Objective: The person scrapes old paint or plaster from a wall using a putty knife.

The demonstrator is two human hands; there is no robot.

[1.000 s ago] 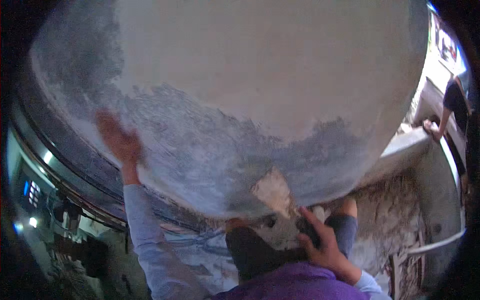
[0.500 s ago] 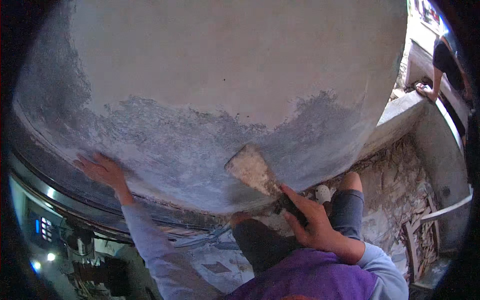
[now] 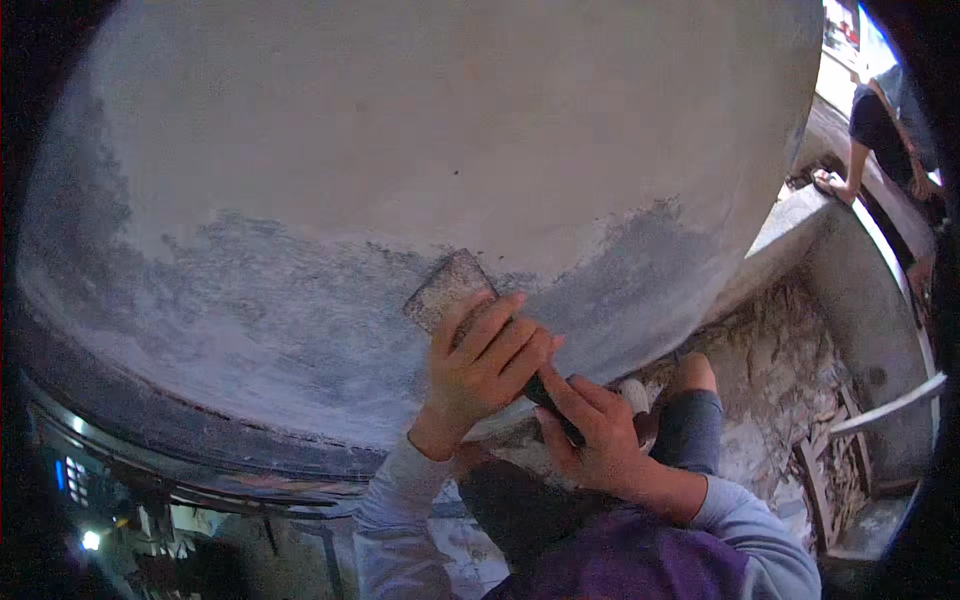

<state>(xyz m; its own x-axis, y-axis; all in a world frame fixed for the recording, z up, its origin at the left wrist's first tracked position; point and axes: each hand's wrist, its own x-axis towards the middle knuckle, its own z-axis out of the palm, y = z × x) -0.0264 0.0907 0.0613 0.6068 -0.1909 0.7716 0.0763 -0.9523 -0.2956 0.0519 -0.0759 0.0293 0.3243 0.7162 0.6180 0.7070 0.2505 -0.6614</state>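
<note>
Pointing blade-first diagonally up-left: scraper (image 3: 446,288)

The left hand (image 3: 472,375) has left the lower left of the curved surface (image 3: 450,120) and now lies across the scraper (image 3: 435,298), its fingers covering part of the blade (image 3: 455,272). The left sleeve (image 3: 398,525) has shifted rightward, bringing both hands close together. The right hand (image 3: 608,445) has raised the scraper: its blade, one second ago near the surface's lower rim, is now at the upper edge of the grey patch (image 3: 290,290)
</note>
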